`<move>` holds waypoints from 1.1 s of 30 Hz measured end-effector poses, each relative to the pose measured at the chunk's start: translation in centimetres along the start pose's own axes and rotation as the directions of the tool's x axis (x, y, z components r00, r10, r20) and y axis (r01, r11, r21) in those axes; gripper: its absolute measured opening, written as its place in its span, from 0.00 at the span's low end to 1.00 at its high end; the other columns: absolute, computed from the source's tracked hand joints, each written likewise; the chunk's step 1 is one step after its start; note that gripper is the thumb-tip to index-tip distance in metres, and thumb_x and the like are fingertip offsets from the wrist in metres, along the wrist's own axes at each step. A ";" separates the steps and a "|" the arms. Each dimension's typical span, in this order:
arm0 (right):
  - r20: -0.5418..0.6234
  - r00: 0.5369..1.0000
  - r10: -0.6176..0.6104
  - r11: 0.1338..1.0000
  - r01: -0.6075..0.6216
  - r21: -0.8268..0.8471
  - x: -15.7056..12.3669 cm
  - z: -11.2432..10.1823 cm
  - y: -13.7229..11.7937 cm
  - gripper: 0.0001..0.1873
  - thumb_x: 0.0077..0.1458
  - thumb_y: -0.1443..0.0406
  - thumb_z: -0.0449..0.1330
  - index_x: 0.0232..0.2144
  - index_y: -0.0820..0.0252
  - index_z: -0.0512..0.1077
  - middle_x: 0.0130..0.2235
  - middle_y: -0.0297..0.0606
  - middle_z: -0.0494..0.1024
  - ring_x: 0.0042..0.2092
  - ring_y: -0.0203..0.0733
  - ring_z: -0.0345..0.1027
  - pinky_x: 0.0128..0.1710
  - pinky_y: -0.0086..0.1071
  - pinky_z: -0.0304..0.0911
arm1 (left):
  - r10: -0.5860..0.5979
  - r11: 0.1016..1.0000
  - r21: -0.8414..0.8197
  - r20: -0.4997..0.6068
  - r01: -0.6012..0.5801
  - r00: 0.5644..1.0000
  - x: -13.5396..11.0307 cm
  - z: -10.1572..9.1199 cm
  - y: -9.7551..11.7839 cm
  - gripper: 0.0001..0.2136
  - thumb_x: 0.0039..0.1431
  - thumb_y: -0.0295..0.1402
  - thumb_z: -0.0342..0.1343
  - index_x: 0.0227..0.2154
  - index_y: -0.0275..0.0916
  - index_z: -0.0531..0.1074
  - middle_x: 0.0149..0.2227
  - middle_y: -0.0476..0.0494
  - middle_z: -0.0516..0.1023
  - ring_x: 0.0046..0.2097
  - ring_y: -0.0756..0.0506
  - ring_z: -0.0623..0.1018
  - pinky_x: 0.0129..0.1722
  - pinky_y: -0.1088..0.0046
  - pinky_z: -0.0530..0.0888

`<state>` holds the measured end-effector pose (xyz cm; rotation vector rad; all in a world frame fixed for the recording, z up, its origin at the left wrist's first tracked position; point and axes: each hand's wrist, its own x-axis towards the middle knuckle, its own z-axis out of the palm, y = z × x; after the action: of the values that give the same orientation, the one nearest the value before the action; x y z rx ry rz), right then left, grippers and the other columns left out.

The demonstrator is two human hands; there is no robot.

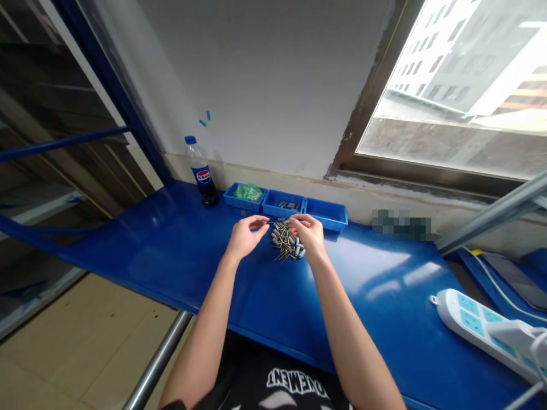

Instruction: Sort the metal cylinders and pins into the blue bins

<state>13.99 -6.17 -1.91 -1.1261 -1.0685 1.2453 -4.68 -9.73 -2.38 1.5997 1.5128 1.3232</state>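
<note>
A pile of small grey cylindrical parts with thin gold leads [285, 242] lies on the blue table [179, 250]. My left hand [245, 236] hovers just left of the pile, fingers curled with thumb and forefinger pinched together; what they hold is too small to see. My right hand [308, 232] rests over the pile's right side, fingers bent down onto the parts in a pinch. Behind the pile stand three small blue bins: the left bin [231, 199] holds green pieces, the middle bin [273, 208] a few grey parts, and the right bin [329, 219] looks bare.
A cola bottle [201, 171] stands at the back left by the wall. A white power strip [478, 324] with a plugged-in adapter lies at the right. A window is up right, blue shelving at the left, and a metal table leg [158, 359] is below.
</note>
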 end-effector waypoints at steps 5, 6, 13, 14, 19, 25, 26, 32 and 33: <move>-0.085 0.989 -0.124 0.991 0.128 0.040 2.7 0.0 -1.2 0.24 0.45 0.63 0.68 0.47 0.58 0.78 0.41 0.40 0.85 0.40 0.41 0.80 0.40 0.31 0.73 | 0.023 0.973 0.231 0.014 -0.026 1.000 0.2 -1.1 -1.5 0.11 0.62 0.32 0.60 0.45 0.41 0.83 0.45 0.40 0.86 0.46 0.39 0.85 0.47 0.62 0.82; -0.102 0.987 -0.125 0.989 0.131 0.061 3.0 0.0 -1.2 0.25 0.46 0.64 0.67 0.49 0.57 0.77 0.44 0.40 0.85 0.41 0.41 0.80 0.41 0.32 0.73 | 0.041 0.960 0.276 0.027 -0.047 0.999 0.4 -0.9 -1.8 0.11 0.62 0.31 0.60 0.45 0.41 0.83 0.46 0.39 0.86 0.48 0.39 0.84 0.48 0.62 0.81; -0.122 0.991 -0.051 0.998 0.057 0.039 2.1 -0.8 0.4 0.15 0.47 0.61 0.66 0.39 0.59 0.79 0.37 0.40 0.85 0.36 0.41 0.80 0.33 0.29 0.71 | 0.044 0.879 0.471 0.070 -0.072 0.997 3.6 2.5 -3.2 0.13 0.58 0.25 0.63 0.46 0.40 0.82 0.43 0.36 0.85 0.46 0.38 0.83 0.53 0.60 0.77; -0.125 0.991 -0.048 0.998 0.052 0.031 1.9 -1.0 0.7 0.15 0.47 0.61 0.66 0.39 0.59 0.79 0.36 0.39 0.85 0.35 0.41 0.79 0.32 0.29 0.70 | 0.038 0.876 0.479 0.054 -0.059 0.998 3.9 2.9 -3.4 0.12 0.57 0.25 0.64 0.45 0.39 0.82 0.41 0.36 0.84 0.45 0.38 0.82 0.52 0.61 0.77; -0.126 0.992 -0.032 0.999 0.033 0.006 1.4 -2.3 1.4 0.15 0.48 0.62 0.64 0.40 0.59 0.79 0.35 0.38 0.85 0.32 0.38 0.78 0.31 0.28 0.69 | 0.026 0.878 0.479 -0.025 -0.011 0.999 4.0 3.3 -4.0 0.04 0.60 0.26 0.61 0.33 0.38 0.81 0.37 0.37 0.82 0.41 0.40 0.81 0.49 0.63 0.76; -0.066 0.998 0.007 0.999 -0.009 -0.032 0.9 -2.9 1.1 0.14 0.49 0.62 0.67 0.39 0.60 0.79 0.29 0.37 0.83 0.27 0.35 0.73 0.25 0.25 0.66 | 0.044 0.934 0.357 -0.034 -0.029 0.998 2.9 1.7 -3.0 0.05 0.63 0.32 0.60 0.35 0.38 0.80 0.36 0.40 0.84 0.39 0.42 0.82 0.46 0.67 0.76; -0.022 0.999 0.030 0.999 -0.031 -0.035 0.8 -2.9 1.0 0.15 0.49 0.61 0.69 0.40 0.61 0.79 0.28 0.37 0.83 0.25 0.35 0.72 0.24 0.25 0.65 | 0.060 0.946 0.318 -0.003 -0.056 0.998 2.8 1.7 -2.6 0.06 0.64 0.33 0.60 0.36 0.39 0.80 0.37 0.41 0.85 0.40 0.42 0.82 0.46 0.67 0.76; 0.185 0.975 0.121 0.985 -0.141 0.097 0.2 -2.9 0.2 0.14 0.45 0.62 0.76 0.34 0.64 0.82 0.28 0.41 0.84 0.28 0.35 0.76 0.31 0.25 0.72 | 0.165 0.974 0.117 0.235 -0.196 0.958 2.2 3.5 -0.4 0.07 0.64 0.35 0.59 0.35 0.37 0.79 0.38 0.42 0.85 0.40 0.43 0.83 0.43 0.70 0.76; 0.173 0.975 0.137 0.982 -0.157 0.107 0.3 -3.0 0.2 0.12 0.44 0.64 0.76 0.31 0.64 0.81 0.28 0.40 0.83 0.29 0.35 0.76 0.32 0.25 0.73 | 0.174 0.973 0.108 0.241 -0.205 0.955 2.1 3.7 -0.3 0.08 0.65 0.35 0.58 0.36 0.37 0.79 0.38 0.42 0.85 0.40 0.43 0.82 0.42 0.70 0.76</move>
<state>16.95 -6.05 -2.53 -1.0386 -1.0317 1.5220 -1.65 -6.83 -3.35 1.9508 1.3557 1.1077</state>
